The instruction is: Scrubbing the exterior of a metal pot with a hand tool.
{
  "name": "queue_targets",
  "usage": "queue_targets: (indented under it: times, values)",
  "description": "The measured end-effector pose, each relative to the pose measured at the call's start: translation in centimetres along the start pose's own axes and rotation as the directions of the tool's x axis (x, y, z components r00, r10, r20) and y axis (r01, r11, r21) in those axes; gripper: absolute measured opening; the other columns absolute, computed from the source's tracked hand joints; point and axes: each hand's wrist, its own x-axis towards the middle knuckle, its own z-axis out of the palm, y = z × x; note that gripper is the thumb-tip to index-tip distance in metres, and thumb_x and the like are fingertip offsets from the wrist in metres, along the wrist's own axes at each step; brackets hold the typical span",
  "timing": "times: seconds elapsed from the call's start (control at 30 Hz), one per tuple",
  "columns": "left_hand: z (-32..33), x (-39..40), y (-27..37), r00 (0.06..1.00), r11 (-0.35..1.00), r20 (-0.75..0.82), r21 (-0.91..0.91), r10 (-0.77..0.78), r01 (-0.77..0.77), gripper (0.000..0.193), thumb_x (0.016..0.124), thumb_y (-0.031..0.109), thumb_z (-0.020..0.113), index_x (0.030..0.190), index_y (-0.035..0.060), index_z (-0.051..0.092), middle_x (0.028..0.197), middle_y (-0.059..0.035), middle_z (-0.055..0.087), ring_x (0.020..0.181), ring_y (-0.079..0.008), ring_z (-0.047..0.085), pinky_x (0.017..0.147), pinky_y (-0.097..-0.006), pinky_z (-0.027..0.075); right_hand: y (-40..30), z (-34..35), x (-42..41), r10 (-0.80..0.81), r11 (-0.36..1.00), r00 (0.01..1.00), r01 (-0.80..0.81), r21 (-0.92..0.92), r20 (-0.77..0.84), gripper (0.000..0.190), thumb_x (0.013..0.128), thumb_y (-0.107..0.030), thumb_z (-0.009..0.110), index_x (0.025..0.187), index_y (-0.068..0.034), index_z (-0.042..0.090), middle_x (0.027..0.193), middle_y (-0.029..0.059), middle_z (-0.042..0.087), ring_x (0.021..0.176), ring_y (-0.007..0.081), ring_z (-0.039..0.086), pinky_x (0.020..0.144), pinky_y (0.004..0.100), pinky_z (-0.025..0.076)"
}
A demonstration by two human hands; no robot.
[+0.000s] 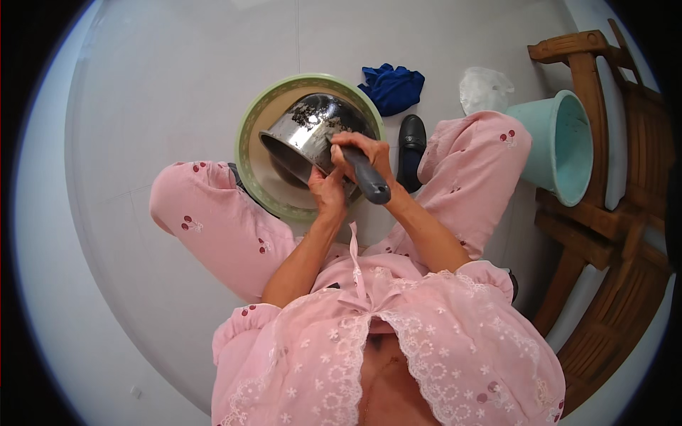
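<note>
A metal pot [314, 128] lies tilted on its side inside a green-rimmed basin [254, 114] on the floor between my legs. Its outer wall is partly blackened, with bare shiny metal showing. My left hand [326, 191] grips the pot at its near edge, where the fingers partly hide the rim. In my right hand [365, 152] is a tool with a dark handle [367, 175]; the handle points back toward me. The tool's far end meets the pot's wall beside my fingertips, and its exact shape is hard to see.
A crumpled blue cloth [393, 89] lies just beyond the basin, near my black shoe [412, 133]. To the right are a white plastic bag [482, 89], a light-blue bucket [543, 133] tipped on its side and wooden furniture [589, 106].
</note>
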Motion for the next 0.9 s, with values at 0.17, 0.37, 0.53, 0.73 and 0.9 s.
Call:
queue_targets:
  times: [0.17,0.37,0.53,0.73,0.9]
  values:
    - [-0.2,-0.1,0.0,0.999,0.996,-0.008,0.079,-0.04,0.04,0.029,0.075,0.0,0.063,0.102,0.0016,0.053,0.092,-0.0028,0.06,0.08,-0.0121,0.057,0.074,-0.0256,0.045,0.7,-0.4,1.1,0.001,0.999,1.0,-0.002,-0.051,-0.015,0.015,0.073,-0.015,0.064,0.083,-0.003,0.064,0.073,0.0099,0.064,0.065,0.0127,0.062,0.06,0.0248,0.048]
    - [0.6,-0.2,0.3,1.0,0.999,-0.009,0.046,0.005,-0.005,0.027,0.077,-0.003,0.06,0.103,0.001,0.053,0.093,-0.0044,0.06,0.082,-0.0129,0.057,0.075,-0.0254,0.045,1.7,-0.4,1.0,0.094,0.992,0.996,-0.094,0.086,-0.001,0.013,0.068,-0.007,0.064,0.08,-0.003,0.062,0.076,0.0118,0.064,0.069,0.0167,0.064,0.064,0.0256,0.048]
    - [0.2,0.7,-0.2,1.0,1.0,-0.005,0.03,0.001,-0.001,0.029,0.077,-0.003,0.058,0.105,0.0003,0.052,0.097,-0.0062,0.059,0.086,-0.0144,0.057,0.078,-0.0265,0.046,0.6,-0.6,-0.9,0.154,0.988,0.983,-0.152,0.026,-0.099,0.016,0.067,-0.01,0.065,0.082,-0.004,0.063,0.074,0.0122,0.064,0.069,0.0183,0.064,0.063,0.0271,0.049]
    - [-0.4,1.9,0.0,1.0,1.0,0.0,-0.023,0.018,-0.018,0.031,0.078,-0.003,0.058,0.109,0.0006,0.051,0.1,-0.0071,0.059,0.089,-0.0162,0.058,0.079,-0.0277,0.047,-0.1,-0.1,-2.8,0.031,0.999,0.998,-0.029,0.037,-0.058,0.019,0.066,-0.012,0.066,0.083,-0.005,0.062,0.081,0.0134,0.064,0.08,0.0271,0.064,0.073,0.0309,0.05]
    - [-0.4,2.0,0.0,1.0,0.999,-0.015,-0.043,0.004,-0.004,0.028,0.079,-0.003,0.056,0.107,-0.0006,0.053,0.103,-0.0082,0.058,0.09,-0.0164,0.057,0.079,-0.027,0.047,1.6,0.4,-2.4,-0.093,0.996,0.994,0.092,-0.023,-0.058,0.026,0.063,-0.012,0.068,0.088,-0.005,0.062,0.09,0.0149,0.063,0.088,0.0286,0.062,0.08,0.0336,0.048]
